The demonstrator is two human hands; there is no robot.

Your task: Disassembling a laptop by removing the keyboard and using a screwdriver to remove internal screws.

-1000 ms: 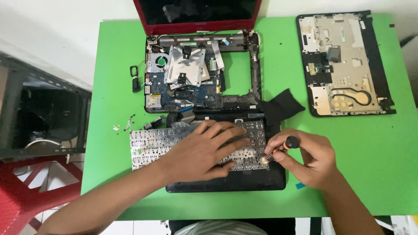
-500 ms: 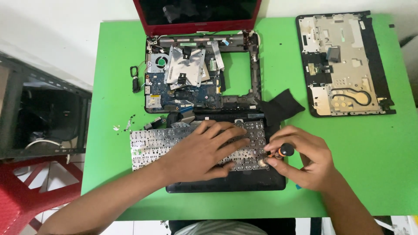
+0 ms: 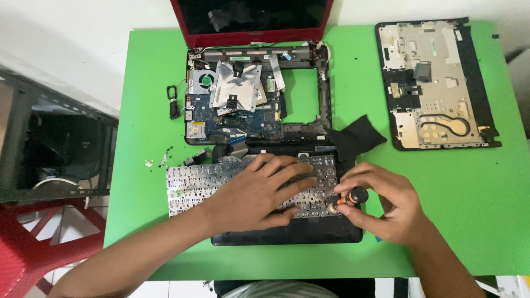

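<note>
On the bright green counter [image 3: 143, 110], the person's left hand [image 3: 259, 190] lies flat, palm down, on a grey metal-backed laptop keyboard [image 3: 190, 187] that is turned face down. The fingers are spread and point toward two o'clock, pressing the panel; this grip is open, closed on nothing. The keyboard rests partly on a black plastic laptop panel [image 3: 287, 236], whose lower edge shows at six o'clock of the left hand, and its left end overhangs onto the counter toward nine o'clock.

The right hand [image 3: 386, 207] sits just at three o'clock of the left hand. Its thumb and fingers are pinched together around a small screwdriver with a black cap and orange collar [image 3: 356, 196], held upright with its tip at the right end of the keyboard. The exact point of contact is hidden by the fingers.

At twelve o'clock of the hands lies an opened red laptop base with exposed blue circuit board, silver shielding and a round fan [image 3: 243, 94], joined to its red-framed dark screen [image 3: 251, 19] at the far edge of the counter. A black piece of cloth-like sheet [image 3: 356, 138] lies at one o'clock of the right hand, touching the base's corner. Farther out at two o'clock, well apart, lies a black and silver laptop palm-rest cover turned inside up [image 3: 436, 83]. Small black parts [image 3: 172, 102] sit at ten o'clock, just beside the base, and tiny screws [image 3: 157, 160] lie near the keyboard's upper left corner. A red plastic chair [image 3: 33, 248] stands off the counter at eight o'clock.
</note>
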